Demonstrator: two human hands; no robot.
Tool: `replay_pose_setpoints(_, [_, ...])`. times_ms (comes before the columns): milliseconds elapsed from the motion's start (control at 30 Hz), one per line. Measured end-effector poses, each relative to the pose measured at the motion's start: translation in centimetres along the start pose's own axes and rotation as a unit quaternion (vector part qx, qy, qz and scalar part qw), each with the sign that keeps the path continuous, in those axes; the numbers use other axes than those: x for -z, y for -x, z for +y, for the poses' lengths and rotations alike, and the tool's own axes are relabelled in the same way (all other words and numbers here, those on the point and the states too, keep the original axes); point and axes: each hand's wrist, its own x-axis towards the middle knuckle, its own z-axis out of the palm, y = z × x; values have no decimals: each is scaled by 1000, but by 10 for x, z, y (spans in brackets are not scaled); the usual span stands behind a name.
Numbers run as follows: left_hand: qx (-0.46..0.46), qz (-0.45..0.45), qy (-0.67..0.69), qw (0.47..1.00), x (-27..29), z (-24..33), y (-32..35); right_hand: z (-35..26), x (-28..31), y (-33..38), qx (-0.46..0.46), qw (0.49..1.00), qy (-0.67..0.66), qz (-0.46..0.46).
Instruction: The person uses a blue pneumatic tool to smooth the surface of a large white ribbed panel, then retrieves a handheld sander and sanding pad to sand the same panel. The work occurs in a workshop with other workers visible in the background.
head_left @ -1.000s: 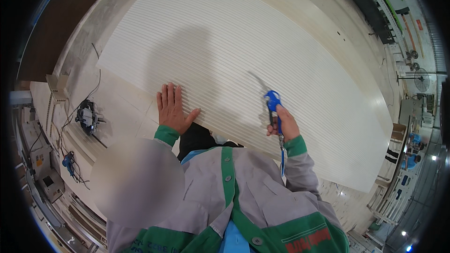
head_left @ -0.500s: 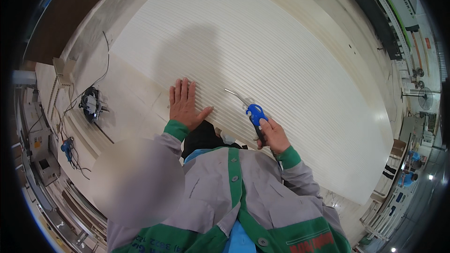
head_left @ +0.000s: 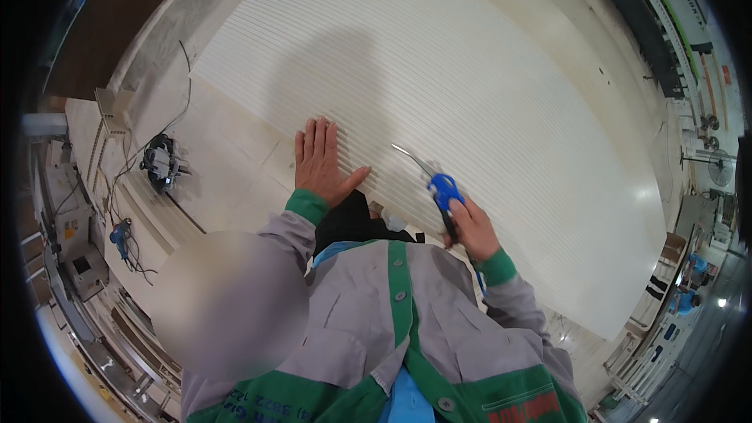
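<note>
Across mid-frame, the left hand (head_left: 323,158) presses flat, fingers spread, on the ribbed panel (head_left: 470,86). The right hand (head_left: 471,229) is closed round a blue-handled tool (head_left: 439,188). Broad and probably flexible, the panel seems best held at its edges.

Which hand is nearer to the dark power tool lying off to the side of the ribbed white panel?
Left. The left hand lies flat on the ribbed white panel, on the side toward the power tool; the right hand, gripping the blue-handled tool, is farther away.

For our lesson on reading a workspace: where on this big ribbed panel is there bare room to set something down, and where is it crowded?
The white ribbed panel is bare beyond the left hand and the blue-handled tool in the right hand, out to its far edges. It is crowded at the near edge around both hands, and left of the panel, where a small power tool and cables lie.
</note>
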Motion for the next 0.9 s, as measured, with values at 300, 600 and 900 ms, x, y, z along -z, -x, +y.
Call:
replay_pose_setpoints(300, [-17, -11, -3, 1000, 0, -4, -1, 30, -13, 11, 9, 999, -42, -4])
replay_pose_setpoints(600, [-24, -48, -2, 999, 1, -5, -3, 77, 9, 102, -120, 967, -159, 161])
replay_pose_setpoints(900, [-67, -11, -11, 998, 9, -94, 7, 83, -103, 50, -54, 982, -168, 69])
